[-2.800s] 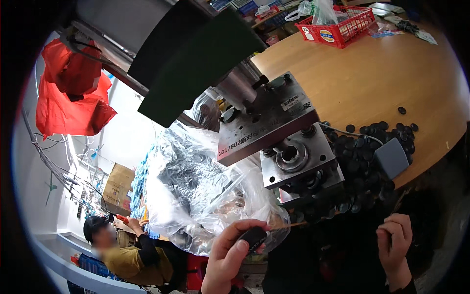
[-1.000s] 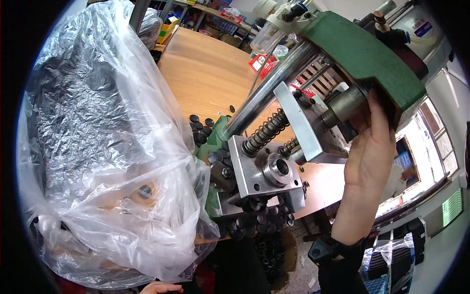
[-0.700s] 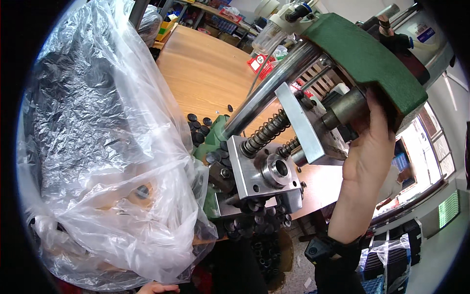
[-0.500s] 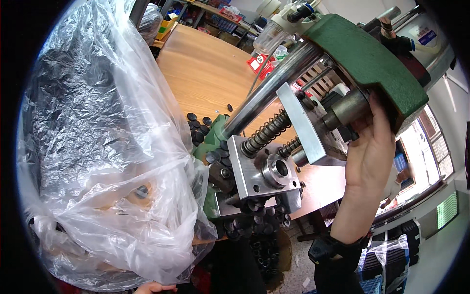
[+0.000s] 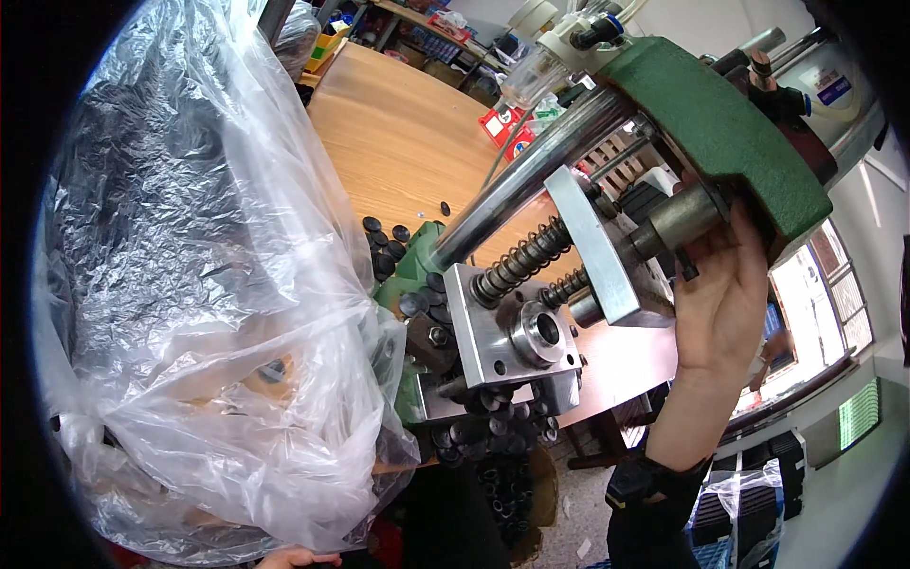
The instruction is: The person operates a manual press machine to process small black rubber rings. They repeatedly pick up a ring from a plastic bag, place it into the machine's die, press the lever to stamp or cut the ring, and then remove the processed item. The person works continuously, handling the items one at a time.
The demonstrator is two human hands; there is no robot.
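A green press with a steel post [image 5: 531, 171] leans across the right half of the view. My right hand [image 5: 722, 299] reaches up under its green head [image 5: 720, 114], fingers curled around the steel ram [image 5: 678, 220]. A dark bolt [image 5: 686, 266] juts out beside them. Below the ram are a thick steel plate [image 5: 595, 248], coil springs [image 5: 521, 263] and a steel die block [image 5: 488, 332] with a round, hollow collar [image 5: 538, 334]. Only part of my left hand [image 5: 299, 558] shows at the lower edge, by the hem of a clear plastic bag [image 5: 237, 379]; its grip is cut off.
The bag covers the left side. Black round caps [image 5: 387, 251] lie around the press base and heap below the die block [image 5: 493, 431]. Further back, a wooden table [image 5: 398, 123] carries a red box [image 5: 507, 133]. On the floor stands a container of black parts [image 5: 507, 498].
The view has shifted slightly, with the press head a little lower and further right. My right hand remains at the ram, its fingers slightly shifted. The left stays by the bag's hem.
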